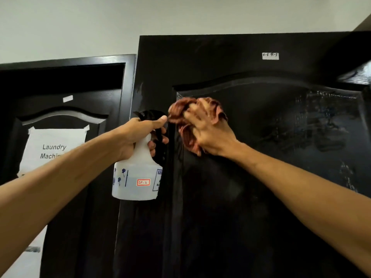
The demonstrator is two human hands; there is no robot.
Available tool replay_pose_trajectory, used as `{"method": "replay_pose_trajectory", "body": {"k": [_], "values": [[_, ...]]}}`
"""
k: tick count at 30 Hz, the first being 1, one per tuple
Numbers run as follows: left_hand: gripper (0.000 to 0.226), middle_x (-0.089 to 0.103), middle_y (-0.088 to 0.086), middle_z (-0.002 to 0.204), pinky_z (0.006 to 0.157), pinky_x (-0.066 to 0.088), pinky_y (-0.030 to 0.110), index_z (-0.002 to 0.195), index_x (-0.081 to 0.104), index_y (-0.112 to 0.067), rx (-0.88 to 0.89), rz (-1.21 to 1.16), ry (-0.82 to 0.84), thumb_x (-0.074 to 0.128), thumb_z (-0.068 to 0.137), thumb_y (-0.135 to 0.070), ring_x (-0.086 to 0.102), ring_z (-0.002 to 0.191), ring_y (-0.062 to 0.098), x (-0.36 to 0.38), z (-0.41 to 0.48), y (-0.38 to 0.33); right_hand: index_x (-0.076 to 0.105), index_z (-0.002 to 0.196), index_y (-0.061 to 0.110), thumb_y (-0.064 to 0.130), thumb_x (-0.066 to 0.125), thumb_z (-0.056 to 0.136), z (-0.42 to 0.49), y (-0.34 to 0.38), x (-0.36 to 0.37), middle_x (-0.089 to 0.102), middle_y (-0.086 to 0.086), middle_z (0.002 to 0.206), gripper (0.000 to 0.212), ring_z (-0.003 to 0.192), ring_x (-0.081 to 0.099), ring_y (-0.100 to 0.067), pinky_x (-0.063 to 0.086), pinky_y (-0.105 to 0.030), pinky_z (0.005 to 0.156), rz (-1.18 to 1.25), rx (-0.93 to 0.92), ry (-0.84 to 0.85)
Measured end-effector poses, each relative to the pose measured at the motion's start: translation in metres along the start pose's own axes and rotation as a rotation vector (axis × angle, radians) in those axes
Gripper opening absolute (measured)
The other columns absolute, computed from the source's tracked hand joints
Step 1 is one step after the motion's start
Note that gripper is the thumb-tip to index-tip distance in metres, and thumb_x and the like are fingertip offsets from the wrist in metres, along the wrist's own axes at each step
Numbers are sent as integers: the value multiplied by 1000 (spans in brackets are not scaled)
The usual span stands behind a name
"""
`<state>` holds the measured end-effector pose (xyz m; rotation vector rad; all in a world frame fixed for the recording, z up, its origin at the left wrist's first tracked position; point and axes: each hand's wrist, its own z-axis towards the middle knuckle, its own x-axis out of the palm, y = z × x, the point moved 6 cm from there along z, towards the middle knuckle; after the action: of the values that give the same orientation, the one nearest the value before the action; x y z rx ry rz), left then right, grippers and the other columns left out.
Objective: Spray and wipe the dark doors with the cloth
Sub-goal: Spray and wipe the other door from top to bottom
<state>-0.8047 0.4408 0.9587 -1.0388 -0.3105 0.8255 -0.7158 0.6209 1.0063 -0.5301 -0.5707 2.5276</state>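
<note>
Nearest the camera, two bare forearms reach up toward the near door [251, 197], the dark panelled one that fills the right of the view. The left hand [138, 135] grasps the neck of a white spray bottle [138, 177], thumb laid over the black spray head and fingers curled round beside the trigger; the bottle hangs just left of the near door's raised panel, nozzle turned toward it. The right hand [208, 127] clutches a bunched reddish-brown cloth [186, 117] and presses it against the upper left corner of that panel.

By my reading the job is midway on this door. Wet streaks and beaded spray glisten across the upper right of the panel, well to the right of the cloth, and look not yet wiped; the lower part of the panel shows little sheen, so I cannot say whether it has been treated. A small white label [270, 55] sits high on the door above the panel.

Farther back, left of the near door, stands a second dark door [66, 93] bearing a taped paper sign [54, 149] about a laundry machine; it looks dry and probably remains to be done.

The right hand is motion-blurred, the sign's last word is covered by the left arm, and both doors run out of view below.
</note>
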Motion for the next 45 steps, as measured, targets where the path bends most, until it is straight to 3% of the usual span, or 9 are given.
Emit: {"method": "replay_pose_trajectory", "body": {"k": [3, 8, 14, 19, 23, 28, 32, 37, 45], "values": [[38, 73, 13, 95, 50, 48, 29, 102, 64, -12, -2, -34, 21, 66, 96, -49, 45, 43, 11, -5, 3, 2, 43, 151, 18, 24, 40, 99, 9, -25, -16, 31, -14, 161, 52, 153, 16, -42, 22, -63, 121, 50, 384, -166], [38, 72, 14, 96, 50, 48, 28, 102, 64, -11, -2, -63, 90, 67, 95, -48, 44, 42, 11, 13, 6, 8, 44, 152, 20, 30, 40, 98, -39, 19, 8, 36, -11, 160, 54, 152, 21, -39, 14, -58, 124, -108, -58, -48], [36, 73, 14, 95, 46, 47, 25, 103, 63, -11, -16, -94, 153, 67, 95, -46, 43, 39, 10, 68, 12, 1, 37, 155, 18, 28, 34, 105, -87, -111, -35, 25, -15, 165, 51, 153, 14, -41, 12, -57, 125, -4, 647, -277], [34, 71, 14, 94, 45, 46, 25, 100, 64, -11, -27, -106, 237, 68, 96, -44, 43, 38, 9, 142, 14, -2, 48, 146, 19, 32, 36, 97, -143, -111, -29, 35, -12, 161, 53, 151, 22, -40, 15, -58, 124, -105, 199, -79], [34, 70, 14, 89, 47, 46, 27, 97, 64, -10, 15, -111, 242, 69, 95, -44, 42, 38, 10, 210, 24, -26, 38, 154, 20, 31, 32, 104, -181, -229, -77, 27, -12, 164, 52, 153, 14, -40, 10, -57, 125, -21, 732, -288], [36, 75, 17, 93, 49, 47, 29, 101, 66, -8, 30, -115, 303, 70, 95, -44, 45, 40, 11, 291, 27, -36, 43, 149, 23, 30, 39, 100, -203, -219, -66, 35, -12, 159, 50, 151, 20, -41, 14, -58, 125, -112, 284, -131], [35, 73, 15, 83, 46, 47, 27, 98, 65, -7, 33, -114, 285, 69, 96, -41, 44, 38, 11, 340, 31, -37, 37, 155, 20, 25, 37, 103, -218, -294, -99, 26, -12, 165, 52, 154, 13, -39, 17, -57, 124, 1, 658, -260], [35, 74, 17, 90, 51, 46, 28, 94, 65, -8, 12, -149, 296, 70, 95, -43, 43, 40, 12, 368, 27, -35, 45, 150, 22, 31, 41, 103, -243, -240, -73, 35, -13, 160, 48, 154, 17, -38, 13, -56, 125, -111, 186, -125], [35, 75, 16, 92, 49, 46, 28, 98, 66, -8, -33, -78, 161, 70, 95, -43, 43, 40, 11, 320, 19, -12, 52, 145, 24, 29, 43, 95, -230, -210, -62, 44, -17, 151, 51, 147, 27, -47, 17, -62, 122, -101, 361, -209]]}}
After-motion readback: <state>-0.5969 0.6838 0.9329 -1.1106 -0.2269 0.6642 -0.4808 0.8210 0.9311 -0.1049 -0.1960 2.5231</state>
